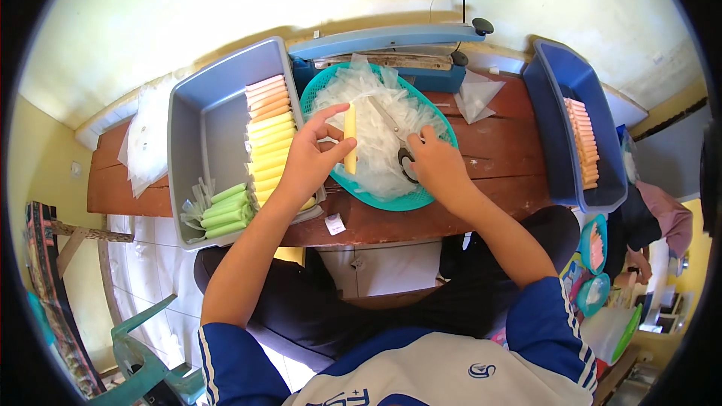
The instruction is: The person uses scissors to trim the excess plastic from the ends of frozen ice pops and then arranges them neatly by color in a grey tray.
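Note:
My left hand (314, 152) pinches a slim yellow tube (350, 139), held upright between thumb and fingers over the basket's left side. It looks like a filled plastic sleeve; its contents I cannot make out. In my right hand (438, 164) is a pair of scissors (388, 117), gripped at the black handles, blades pointing up and left, away from the tube. Beneath both hands stands a round turquoise basket (412, 201) heaped with clear plastic scraps (376, 173). Left of it, a grey tub (218, 75) holds rows of pink, orange, yellow tubes (271, 139) and green ones (228, 213).
A blue heat sealer (383, 39) sits behind the basket. On the right, a dark blue tub (545, 79) contains pink and orange tubes (581, 143). Clear plastic sheets (149, 139) lie at the wooden table's (519, 169) left end. Another person's hand (641, 265) shows far right.

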The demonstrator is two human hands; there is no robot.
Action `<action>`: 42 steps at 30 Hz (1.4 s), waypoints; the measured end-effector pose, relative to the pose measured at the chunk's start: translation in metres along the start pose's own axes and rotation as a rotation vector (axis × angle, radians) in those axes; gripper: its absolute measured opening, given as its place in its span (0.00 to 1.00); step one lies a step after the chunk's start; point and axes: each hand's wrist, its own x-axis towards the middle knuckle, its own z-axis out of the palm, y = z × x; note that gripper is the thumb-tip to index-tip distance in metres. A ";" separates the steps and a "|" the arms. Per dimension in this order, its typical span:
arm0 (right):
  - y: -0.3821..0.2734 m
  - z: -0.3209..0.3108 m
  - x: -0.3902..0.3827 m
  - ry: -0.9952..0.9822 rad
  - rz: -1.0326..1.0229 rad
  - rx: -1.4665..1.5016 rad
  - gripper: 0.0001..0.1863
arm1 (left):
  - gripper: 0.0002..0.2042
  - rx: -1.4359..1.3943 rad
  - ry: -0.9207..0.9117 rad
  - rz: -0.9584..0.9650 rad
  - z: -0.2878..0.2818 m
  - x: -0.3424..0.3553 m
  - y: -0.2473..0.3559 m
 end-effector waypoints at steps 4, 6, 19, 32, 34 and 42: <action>-0.005 0.009 0.004 -0.115 0.089 -0.025 0.18 | 0.26 0.022 0.038 -0.005 0.000 -0.001 0.001; -0.002 0.014 0.004 -0.130 0.113 -0.009 0.20 | 0.25 0.024 0.041 -0.013 0.000 0.000 0.001; 0.015 -0.059 0.005 -0.019 0.322 0.944 0.27 | 0.20 0.138 0.170 0.155 -0.005 0.006 -0.013; 0.002 -0.074 -0.029 -0.286 0.333 1.683 0.29 | 0.20 0.355 0.232 0.253 -0.008 0.004 -0.005; -0.007 -0.077 -0.031 -0.334 0.323 1.650 0.31 | 0.19 0.369 0.238 0.286 -0.013 0.006 -0.011; -0.015 -0.073 -0.032 -0.377 0.373 1.576 0.36 | 0.17 0.467 0.261 0.425 -0.011 0.006 -0.009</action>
